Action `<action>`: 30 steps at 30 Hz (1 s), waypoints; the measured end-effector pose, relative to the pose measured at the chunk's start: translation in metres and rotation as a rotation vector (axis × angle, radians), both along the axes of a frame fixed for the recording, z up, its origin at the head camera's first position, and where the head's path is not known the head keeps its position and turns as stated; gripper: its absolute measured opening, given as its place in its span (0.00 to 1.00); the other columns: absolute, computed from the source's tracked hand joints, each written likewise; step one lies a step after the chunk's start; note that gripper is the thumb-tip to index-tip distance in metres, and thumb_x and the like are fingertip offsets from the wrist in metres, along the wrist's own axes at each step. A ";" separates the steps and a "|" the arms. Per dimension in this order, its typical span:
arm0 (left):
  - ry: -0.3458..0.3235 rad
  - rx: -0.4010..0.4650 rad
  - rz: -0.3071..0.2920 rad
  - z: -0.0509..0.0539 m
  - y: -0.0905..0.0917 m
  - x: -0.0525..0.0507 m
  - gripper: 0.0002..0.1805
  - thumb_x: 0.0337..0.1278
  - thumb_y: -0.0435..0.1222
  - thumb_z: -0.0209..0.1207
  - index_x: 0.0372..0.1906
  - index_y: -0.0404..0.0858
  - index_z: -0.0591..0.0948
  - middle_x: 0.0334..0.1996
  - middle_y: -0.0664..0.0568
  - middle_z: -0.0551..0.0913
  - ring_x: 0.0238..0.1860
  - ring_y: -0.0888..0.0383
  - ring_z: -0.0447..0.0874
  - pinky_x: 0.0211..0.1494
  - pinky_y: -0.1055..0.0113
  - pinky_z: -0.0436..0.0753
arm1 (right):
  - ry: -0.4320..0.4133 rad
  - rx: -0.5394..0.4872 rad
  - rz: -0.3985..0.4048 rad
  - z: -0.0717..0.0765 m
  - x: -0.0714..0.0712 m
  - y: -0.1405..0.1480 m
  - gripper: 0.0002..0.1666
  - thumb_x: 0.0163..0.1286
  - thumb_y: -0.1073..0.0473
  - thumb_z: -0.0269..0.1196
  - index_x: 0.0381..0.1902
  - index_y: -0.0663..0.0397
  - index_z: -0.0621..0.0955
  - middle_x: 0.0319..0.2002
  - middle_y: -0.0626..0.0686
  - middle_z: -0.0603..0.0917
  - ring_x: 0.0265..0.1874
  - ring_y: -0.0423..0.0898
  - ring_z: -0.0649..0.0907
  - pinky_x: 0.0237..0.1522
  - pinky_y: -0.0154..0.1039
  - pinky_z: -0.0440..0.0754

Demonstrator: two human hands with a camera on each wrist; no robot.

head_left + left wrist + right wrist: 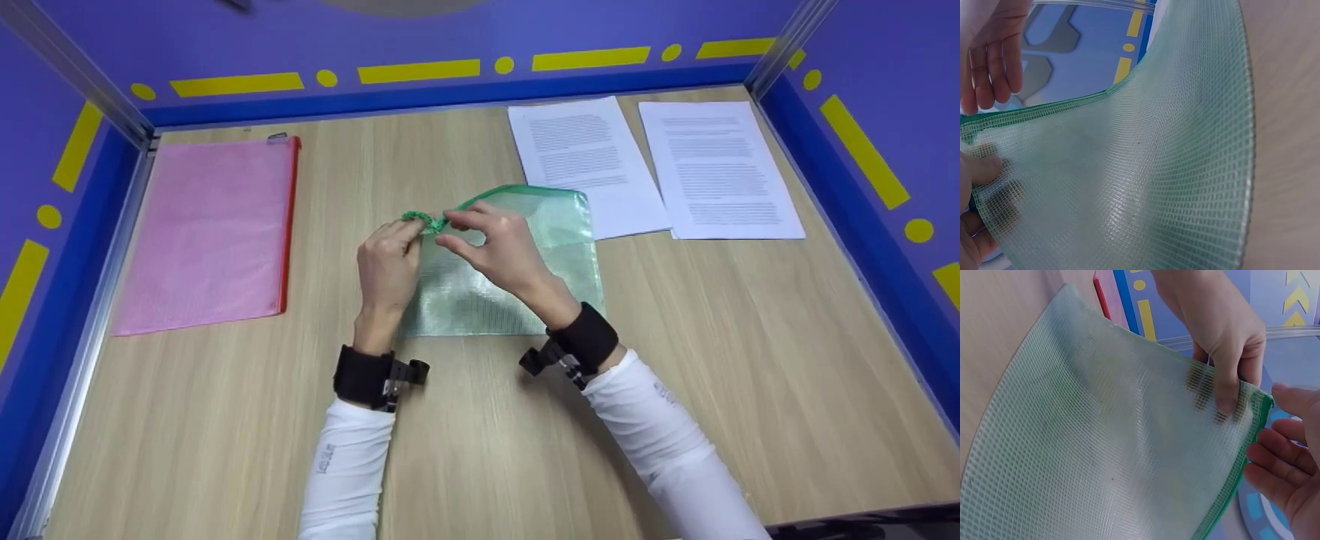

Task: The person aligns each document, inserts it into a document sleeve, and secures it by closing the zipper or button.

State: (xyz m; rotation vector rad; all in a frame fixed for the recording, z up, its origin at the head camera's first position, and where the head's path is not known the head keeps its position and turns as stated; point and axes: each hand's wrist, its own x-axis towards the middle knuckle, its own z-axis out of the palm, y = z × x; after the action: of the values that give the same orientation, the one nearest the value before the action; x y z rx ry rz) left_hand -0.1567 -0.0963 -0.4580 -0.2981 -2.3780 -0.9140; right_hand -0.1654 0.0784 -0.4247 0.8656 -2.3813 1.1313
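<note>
A green mesh zip pouch is held up at its upper left corner, its lower part reaching down toward the wooden table. My left hand pinches that corner, thumb on one face and fingers behind the mesh, as the right wrist view shows. Beside the same corner is my right hand, its thumb and index finger apart. In the right wrist view its loosely bent fingers lie along the green zip edge without visibly gripping it. The zip's slider cannot be made out.
A pink mesh zip pouch with a red edge lies at the left of the table. At the back right are two printed paper stacks, one partly under the green pouch, the other farther right. Blue-purple panels enclose the table.
</note>
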 end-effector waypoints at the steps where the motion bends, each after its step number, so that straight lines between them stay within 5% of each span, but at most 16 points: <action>1: -0.005 -0.002 0.000 0.000 0.000 0.000 0.08 0.61 0.25 0.60 0.37 0.34 0.88 0.36 0.46 0.91 0.35 0.49 0.88 0.39 0.58 0.85 | -0.006 0.000 -0.003 0.000 0.000 -0.002 0.22 0.65 0.50 0.68 0.47 0.63 0.87 0.38 0.58 0.88 0.40 0.50 0.89 0.43 0.41 0.87; 12: -0.030 -0.012 0.002 0.000 0.000 0.001 0.08 0.62 0.28 0.61 0.40 0.36 0.89 0.36 0.46 0.91 0.35 0.50 0.88 0.38 0.59 0.85 | -0.184 -0.064 0.012 -0.002 0.000 -0.013 0.15 0.68 0.55 0.66 0.46 0.60 0.87 0.38 0.58 0.89 0.37 0.48 0.89 0.42 0.36 0.87; 20: -0.016 0.004 -0.027 -0.002 0.000 0.000 0.10 0.61 0.27 0.62 0.44 0.37 0.89 0.41 0.46 0.91 0.44 0.49 0.90 0.48 0.58 0.87 | -0.371 -0.220 -0.003 -0.006 -0.001 -0.013 0.09 0.66 0.61 0.66 0.39 0.62 0.86 0.36 0.58 0.90 0.34 0.47 0.89 0.40 0.36 0.87; 30: -0.036 0.026 -0.035 -0.002 -0.002 0.000 0.14 0.61 0.24 0.60 0.48 0.38 0.88 0.44 0.47 0.90 0.46 0.49 0.90 0.48 0.58 0.87 | -0.476 -0.367 0.025 -0.010 -0.002 -0.009 0.08 0.67 0.60 0.64 0.38 0.60 0.85 0.34 0.59 0.89 0.34 0.44 0.89 0.40 0.33 0.86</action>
State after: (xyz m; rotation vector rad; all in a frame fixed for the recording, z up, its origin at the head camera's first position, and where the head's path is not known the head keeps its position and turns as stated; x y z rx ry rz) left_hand -0.1566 -0.0982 -0.4603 -0.3164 -2.3985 -0.9740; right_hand -0.1677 0.0692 -0.4349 0.5440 -2.3860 1.8832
